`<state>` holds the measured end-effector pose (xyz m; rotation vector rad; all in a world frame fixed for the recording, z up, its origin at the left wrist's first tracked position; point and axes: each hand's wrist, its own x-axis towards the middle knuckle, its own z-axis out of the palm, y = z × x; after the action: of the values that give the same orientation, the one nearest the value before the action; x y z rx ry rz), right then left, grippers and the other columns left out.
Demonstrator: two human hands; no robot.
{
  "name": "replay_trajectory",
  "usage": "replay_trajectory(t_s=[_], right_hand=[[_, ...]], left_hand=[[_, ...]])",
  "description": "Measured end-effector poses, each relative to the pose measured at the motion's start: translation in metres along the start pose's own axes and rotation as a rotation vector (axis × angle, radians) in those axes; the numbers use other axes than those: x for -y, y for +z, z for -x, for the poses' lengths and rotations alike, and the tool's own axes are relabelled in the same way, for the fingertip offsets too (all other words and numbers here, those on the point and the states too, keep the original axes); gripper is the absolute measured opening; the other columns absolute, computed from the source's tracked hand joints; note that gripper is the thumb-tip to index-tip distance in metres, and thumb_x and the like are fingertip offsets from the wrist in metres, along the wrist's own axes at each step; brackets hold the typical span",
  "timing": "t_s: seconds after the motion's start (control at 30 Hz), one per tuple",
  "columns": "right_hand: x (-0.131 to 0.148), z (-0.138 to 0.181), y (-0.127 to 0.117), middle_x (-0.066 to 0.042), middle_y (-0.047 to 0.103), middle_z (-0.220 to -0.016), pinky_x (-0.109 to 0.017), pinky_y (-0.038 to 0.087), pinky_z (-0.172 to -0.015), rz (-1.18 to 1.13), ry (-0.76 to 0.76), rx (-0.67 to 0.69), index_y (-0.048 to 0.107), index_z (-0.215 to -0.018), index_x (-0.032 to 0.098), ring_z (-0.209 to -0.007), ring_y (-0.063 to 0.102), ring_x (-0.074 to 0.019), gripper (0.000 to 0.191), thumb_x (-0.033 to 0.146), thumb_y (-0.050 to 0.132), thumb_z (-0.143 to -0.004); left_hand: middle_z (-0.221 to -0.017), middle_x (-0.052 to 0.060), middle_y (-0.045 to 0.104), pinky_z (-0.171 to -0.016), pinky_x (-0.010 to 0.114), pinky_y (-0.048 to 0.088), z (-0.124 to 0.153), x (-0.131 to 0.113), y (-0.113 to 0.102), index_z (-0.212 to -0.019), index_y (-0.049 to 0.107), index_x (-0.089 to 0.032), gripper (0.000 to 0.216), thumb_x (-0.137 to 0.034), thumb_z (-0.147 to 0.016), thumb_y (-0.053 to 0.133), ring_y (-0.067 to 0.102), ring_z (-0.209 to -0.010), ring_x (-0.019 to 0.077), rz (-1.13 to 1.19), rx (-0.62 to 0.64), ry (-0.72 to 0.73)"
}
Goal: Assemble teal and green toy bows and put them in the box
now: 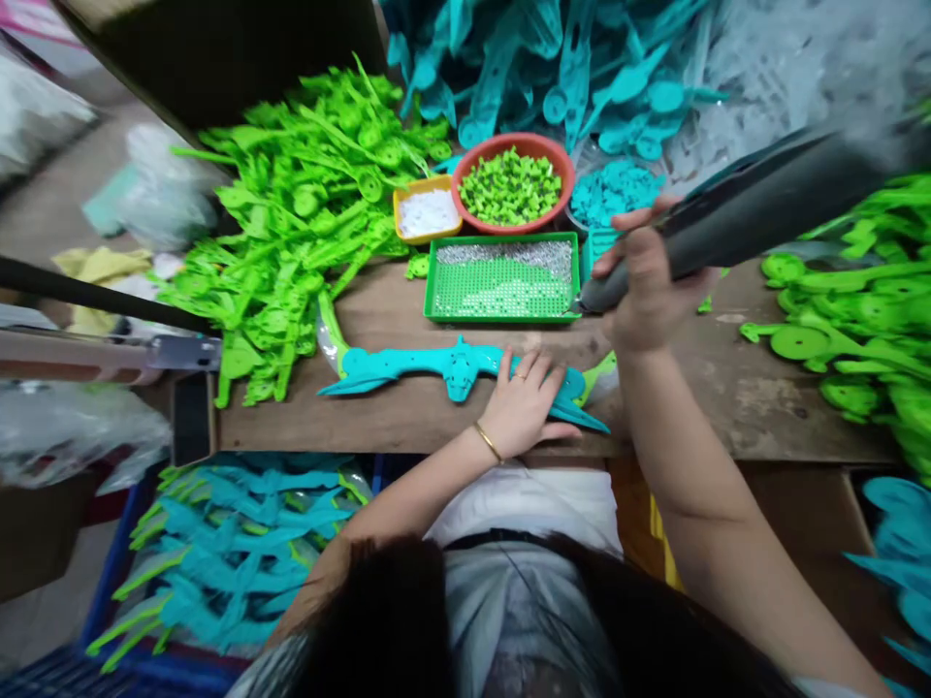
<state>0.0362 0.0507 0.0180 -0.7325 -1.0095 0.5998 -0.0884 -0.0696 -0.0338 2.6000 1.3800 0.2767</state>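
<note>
A long teal plastic toy part (436, 366) lies flat along the front of the wooden bench (742, 397). My left hand (525, 402) rests on its right end, fingers stretched flat and pressing down; the wrist wears a thin gold bangle. My right hand (644, 281) is wrapped round the grip of a dark grey powered screwdriver (763, 208), whose tip points down at the right edge of a green tray (501, 312) holding small silvery screws.
A red bowl of green pieces (511, 184), a yellow box of white bits (427, 211) and a dish of teal discs (615, 189) stand behind the tray. Green parts pile up left (298, 223) and right (865, 320), teal ones behind. A blue crate (233, 553) of assembled parts sits below left.
</note>
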Motion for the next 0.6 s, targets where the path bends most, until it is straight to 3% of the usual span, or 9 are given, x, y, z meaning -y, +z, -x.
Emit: replay_trajectory(t_s=[0.13,0.27,0.37,0.5,0.6], right_hand=[[0.035,0.013,-0.043,0.005,0.068,-0.081,-0.024,0.046,-0.042,0.101,0.033,0.005,0.063,-0.097,0.027,-0.045,0.054,-0.0071,0.023,0.036,0.072,-0.077],[0.034,0.029,-0.072,0.006,0.066,-0.08,-0.023,0.048,-0.044,0.184,-0.016,-0.077,0.061,-0.098,0.027,-0.046,0.055,-0.0066,0.027,0.038,0.072,-0.076],[0.032,0.037,-0.077,0.006,0.067,-0.082,-0.022,0.047,-0.044,0.15,-0.033,-0.075,0.063,-0.1,0.028,-0.046,0.055,-0.0062,0.024,0.035,0.07,-0.078],[0.047,0.049,-0.073,0.005,0.068,-0.084,-0.024,0.047,-0.043,0.063,0.042,0.056,0.064,-0.103,0.03,-0.047,0.055,-0.0072,0.026,0.032,0.069,-0.078],[0.057,0.059,-0.074,0.005,0.065,-0.083,-0.027,0.05,-0.045,0.165,0.094,0.082,0.062,-0.101,0.035,-0.046,0.053,-0.0089,0.026,0.039,0.069,-0.076]], left_hand=[[-0.14,0.018,0.05,-0.115,0.059,0.02,-0.012,-0.021,0.012,-0.137,0.046,-0.011,0.084,-0.07,-0.078,0.057,0.037,-0.136,0.0341,0.006,-0.008,0.014],[-0.137,0.015,0.053,-0.111,0.058,0.027,-0.017,-0.024,0.015,-0.136,0.047,-0.014,0.081,-0.068,-0.077,0.06,0.047,-0.126,0.0326,-0.03,0.02,0.005],[-0.137,0.015,0.053,-0.112,0.052,0.029,-0.018,-0.022,0.016,-0.137,0.046,-0.013,0.084,-0.072,-0.078,0.055,0.05,-0.122,0.0294,-0.038,0.03,-0.015],[-0.139,0.018,0.052,-0.113,0.047,0.028,-0.018,-0.023,0.02,-0.14,0.043,-0.009,0.085,-0.072,-0.083,0.046,0.05,-0.123,0.0282,-0.061,0.031,-0.061],[-0.139,0.018,0.052,-0.113,0.047,0.028,-0.019,-0.023,0.022,-0.141,0.042,-0.009,0.081,-0.069,-0.086,0.044,0.051,-0.123,0.0284,-0.066,0.034,-0.059]])
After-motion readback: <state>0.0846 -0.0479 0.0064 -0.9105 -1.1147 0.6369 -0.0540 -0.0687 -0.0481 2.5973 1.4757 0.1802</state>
